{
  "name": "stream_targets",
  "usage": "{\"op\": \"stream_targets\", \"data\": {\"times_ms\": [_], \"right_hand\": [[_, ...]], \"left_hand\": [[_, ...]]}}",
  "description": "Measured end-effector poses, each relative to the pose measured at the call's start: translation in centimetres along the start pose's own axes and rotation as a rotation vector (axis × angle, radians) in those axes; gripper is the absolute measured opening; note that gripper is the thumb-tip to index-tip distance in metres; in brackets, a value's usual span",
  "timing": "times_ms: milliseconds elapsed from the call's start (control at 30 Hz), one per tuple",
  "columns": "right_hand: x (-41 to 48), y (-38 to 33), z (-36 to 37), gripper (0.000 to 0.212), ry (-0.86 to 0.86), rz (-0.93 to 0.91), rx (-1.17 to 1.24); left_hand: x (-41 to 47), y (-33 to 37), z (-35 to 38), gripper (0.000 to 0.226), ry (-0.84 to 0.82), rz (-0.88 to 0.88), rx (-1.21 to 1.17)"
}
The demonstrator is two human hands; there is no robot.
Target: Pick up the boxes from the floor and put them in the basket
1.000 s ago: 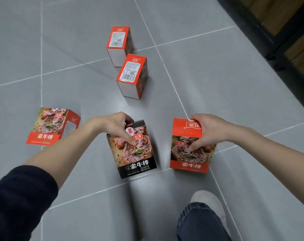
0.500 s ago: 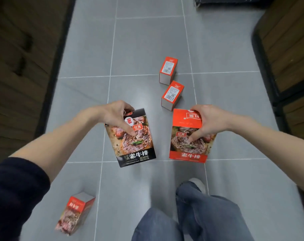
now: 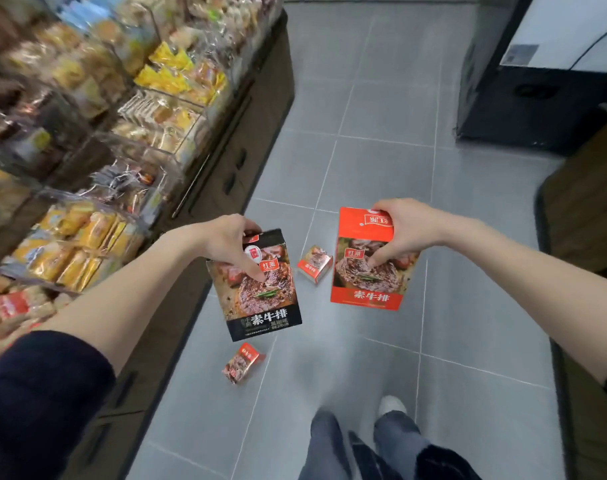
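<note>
The left hand (image 3: pixel 231 242) pinches the top of the black box (image 3: pixel 260 289), thumb pressed on its printed front, the other fingers curled over the top edge behind; the box hangs tilted in the air above the floor (image 3: pixel 381 161); the right hand (image 3: pixel 401 233) grips the red box (image 3: pixel 364 271) the same way, thumb on the front, fingers wrapped over the top flap, the box upright and also clear of the floor. Two boxes are thus lifted but not yet delivered, and no basket is in view; at least two small boxes are left lying on the tiles: one (image 3: pixel 314 264) between the held pair, another (image 3: pixel 241 362) below the black box, nearer the feet. So I judge the task roughly at its middle, with carrying and more pickups still to come. The floor is grey tile with pale grout; a snack shelf (image 3: pixel 97 140) runs along its left edge; a dark cabinet (image 3: pixel 537 109) stands at the far right corner.
</note>
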State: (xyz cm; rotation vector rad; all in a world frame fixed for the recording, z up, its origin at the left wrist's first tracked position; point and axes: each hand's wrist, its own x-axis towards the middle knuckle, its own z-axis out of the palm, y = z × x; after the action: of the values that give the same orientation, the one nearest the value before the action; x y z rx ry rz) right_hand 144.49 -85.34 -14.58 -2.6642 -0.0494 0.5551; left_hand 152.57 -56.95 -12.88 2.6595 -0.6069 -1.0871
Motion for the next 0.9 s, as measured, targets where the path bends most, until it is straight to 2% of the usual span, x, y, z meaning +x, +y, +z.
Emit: {"op": "stream_targets", "data": {"times_ms": [200,367,433,667,900], "right_hand": [[-3.3,-7.0,-2.6,0.082,-0.045,-0.244,-0.116],[-5.6,-12.4,-2.0,0.083,-0.1,-0.498,-0.224],[-7.0,-14.8,-1.0,0.082,-0.134,-0.596,-0.245],[-14.5,-26.0,4.9,0.093,-0.321,-0.935,-0.349],[-26.6,-39.1,14.6,0.094,-0.46,-1.258,-0.471]], "left_hand": [[-12.9,-0.7,1.3,0.091,0.163,-0.171,-0.112],[-23.0,-0.2,6.2,0.092,0.341,-0.359,-0.226],[-27.2,0.0,9.1,0.1,0.401,-0.441,-0.26],[-42.9,1.0,20.7,0.103,0.525,-0.739,-0.429],[-59.7,2.2,33.5,0.098,0.677,-1.018,-0.565]]}}
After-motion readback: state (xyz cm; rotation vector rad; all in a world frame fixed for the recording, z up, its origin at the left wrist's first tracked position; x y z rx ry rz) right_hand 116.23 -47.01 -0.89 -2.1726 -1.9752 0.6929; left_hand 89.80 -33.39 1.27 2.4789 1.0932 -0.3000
